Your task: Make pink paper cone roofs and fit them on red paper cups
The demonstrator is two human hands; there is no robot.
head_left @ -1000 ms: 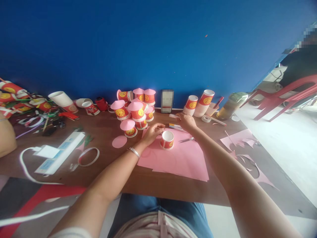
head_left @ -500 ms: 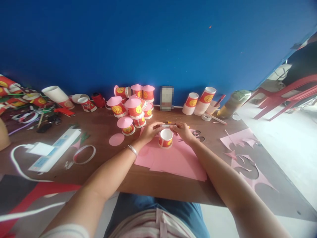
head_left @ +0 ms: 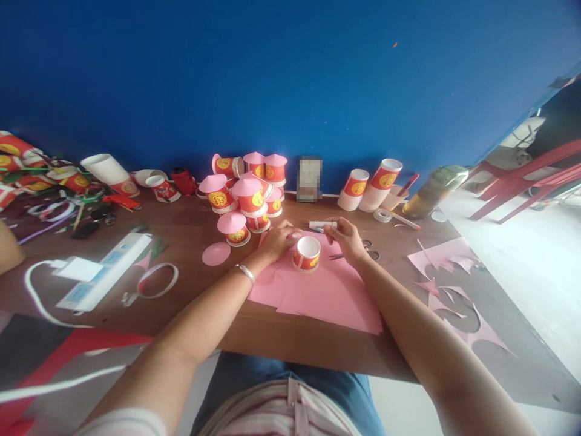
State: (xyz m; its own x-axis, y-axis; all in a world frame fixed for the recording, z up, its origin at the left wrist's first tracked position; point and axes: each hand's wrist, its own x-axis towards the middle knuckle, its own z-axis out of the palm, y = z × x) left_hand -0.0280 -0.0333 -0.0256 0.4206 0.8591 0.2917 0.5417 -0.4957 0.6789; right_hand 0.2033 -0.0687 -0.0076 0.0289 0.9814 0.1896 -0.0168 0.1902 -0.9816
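Observation:
My right hand (head_left: 345, 237) is closed on a small white tube (head_left: 318, 224) that looks like glue. It is held level, pointing left, above the far edge of the pink paper sheets (head_left: 327, 297). My left hand (head_left: 280, 242) has its fingers pinched together beside the short paper cup (head_left: 306, 254). A small pale bit shows at those fingertips, too small to name. The cup is red with a gold print, white inside, and stands mouth up on the sheets between my hands. Scissors (head_left: 371, 249) lie partly behind my right wrist.
Several red cups with pink cone tops (head_left: 249, 195) stand at the back left, near a pink paper disc (head_left: 216, 254). A power strip (head_left: 106, 271) lies left. Stacked cups (head_left: 385, 174), a tape roll (head_left: 382, 215) and a bottle (head_left: 433, 191) are at the right. Paper scraps (head_left: 476, 324) lie far right.
My hands have drawn apart. The white tube, earlier between both hands, is now in my right hand alone. My left hand has pulled back slightly. The cup stays on the sheets.

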